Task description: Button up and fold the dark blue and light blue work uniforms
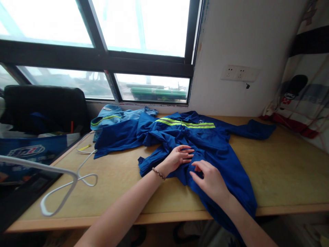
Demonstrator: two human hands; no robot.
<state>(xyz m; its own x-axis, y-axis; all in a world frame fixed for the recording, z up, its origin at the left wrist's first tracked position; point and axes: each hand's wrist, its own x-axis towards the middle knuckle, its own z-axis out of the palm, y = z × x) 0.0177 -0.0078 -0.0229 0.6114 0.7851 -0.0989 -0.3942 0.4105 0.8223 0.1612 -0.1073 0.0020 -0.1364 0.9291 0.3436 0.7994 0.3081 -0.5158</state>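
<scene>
A dark blue work jacket (pixel 218 147) with a yellow-and-grey reflective band across its chest lies spread on the wooden table (pixel 288 171). Its lower part hangs over the front edge, and one sleeve reaches out to the right. My left hand (pixel 178 156), with a beaded bracelet at the wrist, rests on the rumpled front, fingers stretched out and apart. Just right of it, my right hand (pixel 209 176) hovers over or touches the cloth. Its fingers are bent, with a gap between thumb and forefinger and nothing visible in it.
A light blue garment (pixel 108 116) lies crumpled behind the jacket's left side. A white cable (pixel 74 181) loops over the table's left end. Left of the table are a black chair back (pixel 46 106) and a blue bag (pixel 33 151). A curtain (pixel 303 99) hangs at the right.
</scene>
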